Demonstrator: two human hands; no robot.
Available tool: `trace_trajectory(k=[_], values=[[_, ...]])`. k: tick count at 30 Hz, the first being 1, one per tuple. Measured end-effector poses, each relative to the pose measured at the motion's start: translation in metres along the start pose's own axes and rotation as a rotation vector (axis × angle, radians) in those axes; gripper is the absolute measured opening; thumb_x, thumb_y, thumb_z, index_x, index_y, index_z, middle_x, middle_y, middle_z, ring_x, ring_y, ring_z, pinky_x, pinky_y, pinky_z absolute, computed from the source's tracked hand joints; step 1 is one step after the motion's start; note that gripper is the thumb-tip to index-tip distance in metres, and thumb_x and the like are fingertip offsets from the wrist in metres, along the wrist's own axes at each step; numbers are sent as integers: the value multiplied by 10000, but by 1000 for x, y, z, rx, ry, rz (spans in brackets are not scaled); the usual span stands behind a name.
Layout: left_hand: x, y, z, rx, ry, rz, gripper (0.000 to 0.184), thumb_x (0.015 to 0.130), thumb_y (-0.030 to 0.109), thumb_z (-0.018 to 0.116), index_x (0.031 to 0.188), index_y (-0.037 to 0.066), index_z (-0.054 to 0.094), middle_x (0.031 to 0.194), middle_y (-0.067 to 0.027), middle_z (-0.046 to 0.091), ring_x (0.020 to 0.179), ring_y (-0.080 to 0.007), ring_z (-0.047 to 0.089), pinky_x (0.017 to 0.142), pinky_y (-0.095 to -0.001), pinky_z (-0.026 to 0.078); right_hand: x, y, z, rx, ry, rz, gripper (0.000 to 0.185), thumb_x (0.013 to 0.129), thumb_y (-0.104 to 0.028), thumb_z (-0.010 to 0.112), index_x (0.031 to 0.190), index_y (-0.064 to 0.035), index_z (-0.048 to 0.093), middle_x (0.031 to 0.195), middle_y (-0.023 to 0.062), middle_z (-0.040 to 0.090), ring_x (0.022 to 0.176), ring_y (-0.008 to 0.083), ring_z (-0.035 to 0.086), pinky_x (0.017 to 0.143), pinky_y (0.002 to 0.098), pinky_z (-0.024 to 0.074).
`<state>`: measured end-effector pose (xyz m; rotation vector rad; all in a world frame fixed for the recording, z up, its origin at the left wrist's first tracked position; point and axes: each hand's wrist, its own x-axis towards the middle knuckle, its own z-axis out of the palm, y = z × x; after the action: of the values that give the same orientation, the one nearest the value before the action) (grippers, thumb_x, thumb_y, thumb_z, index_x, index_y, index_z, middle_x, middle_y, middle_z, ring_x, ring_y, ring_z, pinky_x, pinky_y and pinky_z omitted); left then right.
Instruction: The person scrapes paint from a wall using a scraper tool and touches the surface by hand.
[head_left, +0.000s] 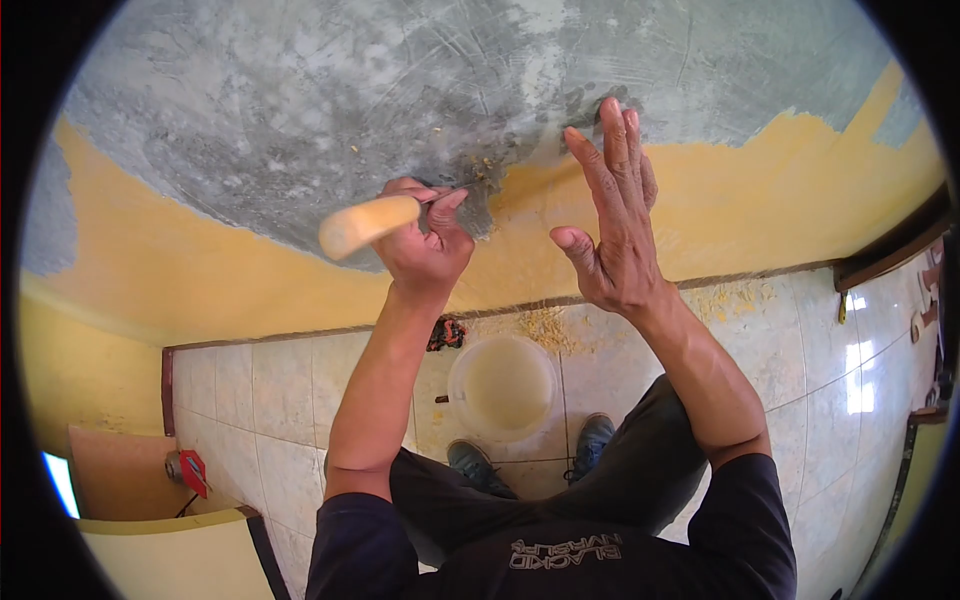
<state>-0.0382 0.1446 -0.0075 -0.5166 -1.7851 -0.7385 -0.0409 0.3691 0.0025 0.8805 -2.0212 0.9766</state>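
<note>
My left hand is closed around a scraper with a pale wooden handle. The thin blade, seen nearly edge-on, meets the wall at the border between bare grey plaster and yellow paint. Small paint crumbs cling around its tip. To the right, my right hand is open with its fingers stretched upward. Its fingertips lie at or just in front of a damp dark patch on the wall; whether they press on it I cannot tell. Nothing is held in that hand.
A bucket of cloudy liquid stands on the tiled floor between my shoes. Yellow paint flakes lie along the wall's base near a dark, orange-marked bundle. A red and grey object is at lower left; dark wooden furniture is at right.
</note>
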Motion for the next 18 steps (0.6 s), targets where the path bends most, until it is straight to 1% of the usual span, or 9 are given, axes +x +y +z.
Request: trace_trajectory(k=[1, 4, 9, 11, 12, 13, 15, 16, 18], values=[[-1, -1, -2, -3, 0, -2, 249, 809, -109, 663, 920, 19, 480, 788, -89, 577, 684, -216, 638, 589, -297, 517, 0, 0, -1, 0, -11, 2, 764, 962, -597, 436, 1506, -66, 363, 1616, 246, 140, 1495, 442, 109, 1163, 549, 90], [2, -1, -4, 143, -129, 257, 192, 847, -75, 643, 910, 13, 484, 786, -87, 580, 665, -203, 638, 598, -286, 522, -1, 2, 0, -4, -8, 0, 757, 965, -589, 439, 1511, -71, 356, 1616, 243, 142, 1496, 437, 113, 1163, 549, 88], [6, 7, -1, 177, -24, 182, 204, 708, -66, 702, 824, 48, 580, 706, -88, 601, 590, -271, 584, 527, -345, 462, 0, -3, -4, 17, -9, 12, 758, 966, -585, 443, 1511, -67, 353, 1617, 241, 142, 1496, 434, 118, 1163, 550, 82], [3, 5, -1, 146, -54, 205, 125, 776, -40, 683, 774, 47, 593, 696, -92, 597, 566, -273, 577, 532, -363, 461, 0, -3, -4, 35, -16, 9, 758, 966, -583, 445, 1510, -64, 353, 1617, 242, 140, 1496, 434, 119, 1163, 550, 81], [4, 3, 3, -49, 105, -28, 159, 768, -51, 691, 766, 64, 581, 699, -79, 595, 568, -266, 582, 530, -368, 467, 0, 0, -4, 13, -20, 6, 762, 965, -586, 446, 1510, -62, 352, 1617, 242, 139, 1496, 435, 119, 1164, 549, 80], [1, 3, -1, -50, 101, -32, 159, 768, -51, 691, 766, 64, 581, 699, -79, 595, 568, -266, 582, 530, -368, 467, -2, 1, -4, -5, -35, 12, 766, 963, -589, 446, 1510, -60, 352, 1617, 243, 137, 1496, 435, 120, 1164, 548, 79], [0, 9, -14, 279, -179, 191, 212, 844, -40, 691, 895, 21, 494, 762, -106, 595, 671, -212, 625, 587, -284, 490, -3, -1, -5, 4, -41, 23, 766, 964, -589, 445, 1510, -60, 352, 1618, 242, 136, 1496, 433, 120, 1165, 544, 77], [-18, -8, -6, 50, -100, 109, 235, 846, -35, 692, 935, 19, 481, 792, -115, 589, 679, -215, 633, 592, -290, 487, -3, -1, -6, 13, -42, 29, 765, 964, -590, 443, 1510, -60, 352, 1618, 242, 134, 1497, 431, 121, 1166, 541, 74], [-11, -10, -1, -34, 1, 52, 242, 849, -46, 677, 961, 23, 473, 805, -115, 582, 678, -211, 633, 611, -290, 497, -2, 1, -4, 6, -38, 19, 767, 965, -593, 438, 1510, -60, 352, 1618, 242, 133, 1498, 428, 120, 1167, 539, 71]])
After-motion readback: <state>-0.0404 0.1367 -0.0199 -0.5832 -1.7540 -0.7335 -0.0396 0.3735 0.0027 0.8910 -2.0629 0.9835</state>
